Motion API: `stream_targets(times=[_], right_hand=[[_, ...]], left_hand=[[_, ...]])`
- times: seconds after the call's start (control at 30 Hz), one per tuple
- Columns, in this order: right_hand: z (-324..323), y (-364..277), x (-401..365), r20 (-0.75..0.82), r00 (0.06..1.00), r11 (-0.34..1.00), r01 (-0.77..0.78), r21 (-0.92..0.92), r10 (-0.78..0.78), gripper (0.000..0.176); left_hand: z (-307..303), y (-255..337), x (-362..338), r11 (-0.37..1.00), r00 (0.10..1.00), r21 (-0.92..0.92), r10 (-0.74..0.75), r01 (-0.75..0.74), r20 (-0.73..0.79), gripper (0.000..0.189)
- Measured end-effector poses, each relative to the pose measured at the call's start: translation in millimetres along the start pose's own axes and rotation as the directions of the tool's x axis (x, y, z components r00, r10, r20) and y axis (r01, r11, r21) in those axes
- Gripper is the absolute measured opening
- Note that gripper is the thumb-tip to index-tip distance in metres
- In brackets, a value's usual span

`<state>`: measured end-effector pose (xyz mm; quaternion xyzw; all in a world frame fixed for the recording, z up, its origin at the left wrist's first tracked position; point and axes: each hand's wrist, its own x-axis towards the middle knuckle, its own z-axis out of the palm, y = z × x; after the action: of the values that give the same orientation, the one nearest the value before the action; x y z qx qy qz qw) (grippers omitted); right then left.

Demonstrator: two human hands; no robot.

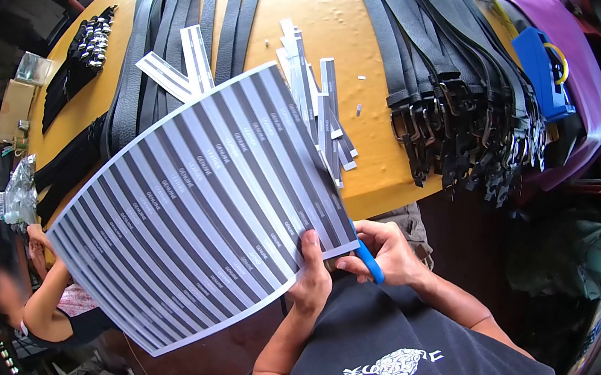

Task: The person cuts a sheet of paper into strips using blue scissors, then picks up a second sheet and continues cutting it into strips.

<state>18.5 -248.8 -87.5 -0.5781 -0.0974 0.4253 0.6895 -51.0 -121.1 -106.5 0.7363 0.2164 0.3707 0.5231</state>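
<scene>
My left hand [312,273] grips the lower right part of a large printed sheet [188,202], its thumb lying on top. Grey and white stripes with small repeated lettering, including "GENUINE", run along the sheet, which curves upward in front of me. At the sheet's lower right corner, my right hand [389,252] is closed around blue-handled scissors [368,260]. The blades are mostly hidden by the sheet and fingers. Just beyond the sheet's right edge, several cut strips [322,112] lie in a loose pile on the yellow table [370,171].
Black belts with buckles [451,122] hang over the table's near edge at right. More black straps [172,22] lie behind the sheet, with two striped strips [196,57] on them. A blue tape dispenser [540,72] stands far right. Another person [50,304] is at left.
</scene>
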Motion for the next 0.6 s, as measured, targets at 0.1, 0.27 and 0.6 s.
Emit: stream_targets(times=[0.1,0.27,0.6], right_hand=[[-3,-1,2,-0.016,0.998,0.998,0.062,0.011,-0.061,0.043],[-4,0,4,0.029,0.997,0.995,0.074,0.072,-0.076,0.041],[-4,-2,4,0.029,0.997,0.996,0.069,0.062,-0.071,0.043]], left_hand=[[5,11,-1,0.978,0.994,-0.179,-0.109,0.103,-0.026,0.019],[1,9,-8,0.934,0.975,-0.280,-0.219,0.221,0.037,0.030],[-1,10,-11,0.922,0.961,-0.270,-0.270,0.277,0.063,0.032]])
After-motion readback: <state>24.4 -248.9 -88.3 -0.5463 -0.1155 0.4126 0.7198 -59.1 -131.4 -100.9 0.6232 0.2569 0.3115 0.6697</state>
